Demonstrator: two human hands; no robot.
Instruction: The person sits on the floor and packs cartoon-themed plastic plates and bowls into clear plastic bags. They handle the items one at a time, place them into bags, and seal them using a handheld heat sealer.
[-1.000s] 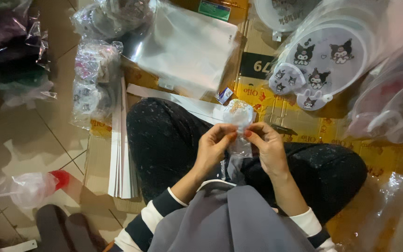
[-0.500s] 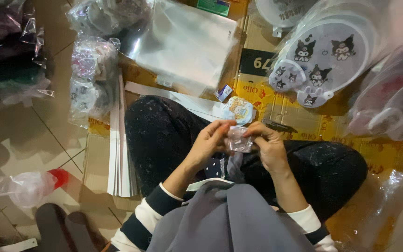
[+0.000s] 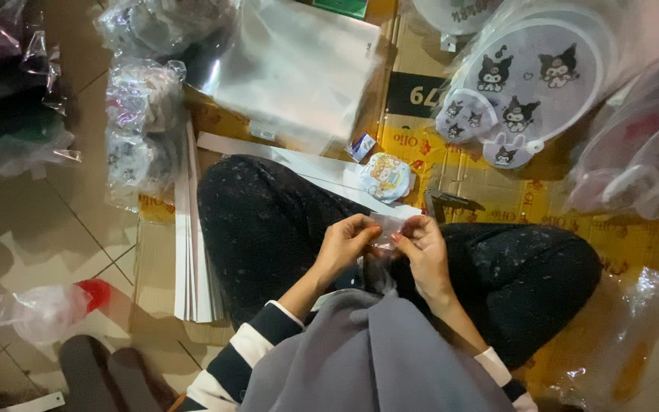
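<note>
I sit cross-legged on flattened cardboard [image 3: 642,236]. My left hand [image 3: 342,246] and my right hand [image 3: 421,248] meet over my lap, both pinching a small clear plastic pouch [image 3: 385,229] between the fingertips. What the pouch holds is too small and blurred to tell. Just beyond my knees lies a small round item with a cartoon girl print [image 3: 384,175] on a white strip [image 3: 299,164].
A stack of clear plastic sleeves [image 3: 299,69] lies ahead. Bagged round fans with black cartoon figures [image 3: 528,84] are at the upper right. Bagged goods [image 3: 135,130] pile at the left, white card strips [image 3: 192,252] beside my leg, and a plastic bag with a red part [image 3: 55,309] on the tiles.
The round printed item that was at my fingertips now lies on the floor ahead. My hands have dropped lower over my lap and hold the clear pouch.
</note>
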